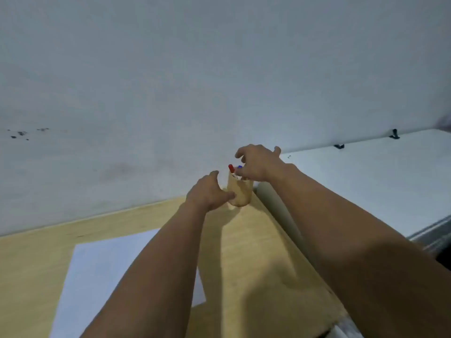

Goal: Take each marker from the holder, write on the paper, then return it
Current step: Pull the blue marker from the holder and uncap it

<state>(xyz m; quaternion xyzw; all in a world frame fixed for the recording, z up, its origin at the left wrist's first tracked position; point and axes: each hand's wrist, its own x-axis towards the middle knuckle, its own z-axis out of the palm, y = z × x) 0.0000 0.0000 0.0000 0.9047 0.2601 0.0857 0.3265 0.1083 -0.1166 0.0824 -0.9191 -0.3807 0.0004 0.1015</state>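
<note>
A small wooden holder (241, 193) stands at the far edge of the table against the wall. A red-capped marker (231, 168) and a blue-capped marker (239, 167) stick out of its top. My left hand (208, 191) grips the holder's left side, thumb pressed on its front. My right hand (257, 164) hovers over the holder's mouth with fingers spread, the thumb tip right beside the blue cap; no firm grip shows. A white sheet of paper (109, 264) lies on the table at the near left, partly under my left forearm.
The wooden table (256, 252) meets a pale wall (170, 93) just behind the holder. A grey tube (280, 211) lies along the table's right edge under my right forearm. Beyond it sits a white surface (378, 179) with two black clips.
</note>
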